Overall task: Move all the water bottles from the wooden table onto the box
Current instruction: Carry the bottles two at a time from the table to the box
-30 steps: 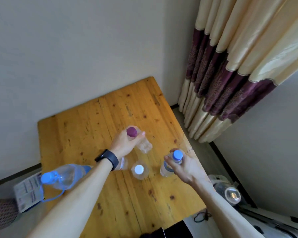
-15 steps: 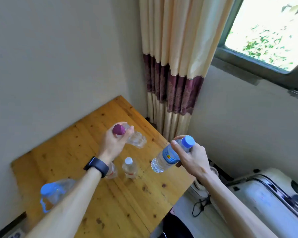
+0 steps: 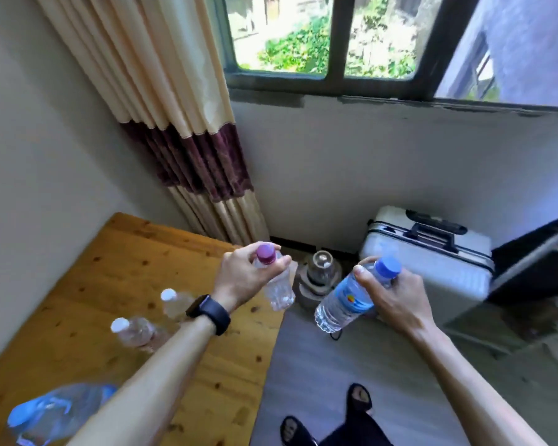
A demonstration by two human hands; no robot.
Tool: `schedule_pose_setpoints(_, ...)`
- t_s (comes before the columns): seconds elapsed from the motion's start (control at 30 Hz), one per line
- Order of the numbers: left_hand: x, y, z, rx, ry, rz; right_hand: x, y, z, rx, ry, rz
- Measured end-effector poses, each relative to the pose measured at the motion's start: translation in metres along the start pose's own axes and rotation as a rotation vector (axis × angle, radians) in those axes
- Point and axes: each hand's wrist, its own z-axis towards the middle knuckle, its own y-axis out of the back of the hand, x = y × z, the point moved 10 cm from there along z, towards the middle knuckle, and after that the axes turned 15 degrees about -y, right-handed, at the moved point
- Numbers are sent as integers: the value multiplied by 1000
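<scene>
Carry step: the left hand (image 3: 242, 278) grasps the purple-capped bottle (image 3: 276, 284) at its neck and the right hand (image 3: 397, 294) grasps the blue-capped bottle (image 3: 348, 297), both off the surface (image 3: 136, 252), near its right edge. Next, stand them on the box (image 3: 432, 262), likely the white one far right. Two small bottles (image 3: 132, 331) and a large bottle (image 3: 58, 410) wait on the surface.

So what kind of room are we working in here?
Likely a room in a home, perhaps a bedroom: a cream and maroon curtain beside a window, a white suitcase by the wall, and a wooden table in the corner.
</scene>
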Motion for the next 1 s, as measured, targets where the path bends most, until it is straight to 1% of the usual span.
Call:
schedule_pose_setpoints(0.17, -88, -122, 17, 319, -199, -2, -92, 103, -38, -233, -160, 105)
schedule_pose_setpoints(0.27, -154, -206, 14, 497, -310, -12, -149, 173, -72, -386, -261, 147)
schedule_pose_setpoints(0.43, -275, -337, -32, 702, -512, -30, -237, 284, -140, -657, -362, 141)
schedule_pose_setpoints(0.53, -342, -406, -81, 809, -566, -87, -290, 344, -176, -703, -439, 69)
schedule_pose_setpoints(0.63, -399, -467, -130, 898, -612, -117, -339, 402, -210, -746, -501, 64)
schedule_pose_setpoints(0.83, -488, -574, -204, 1030, -780, -34, -421, 494, -275, -844, -590, 41)
schedule_pose_setpoints(1.0, -558, -658, -253, 1177, -920, 32, -473, 557, -337, -977, -690, 89)
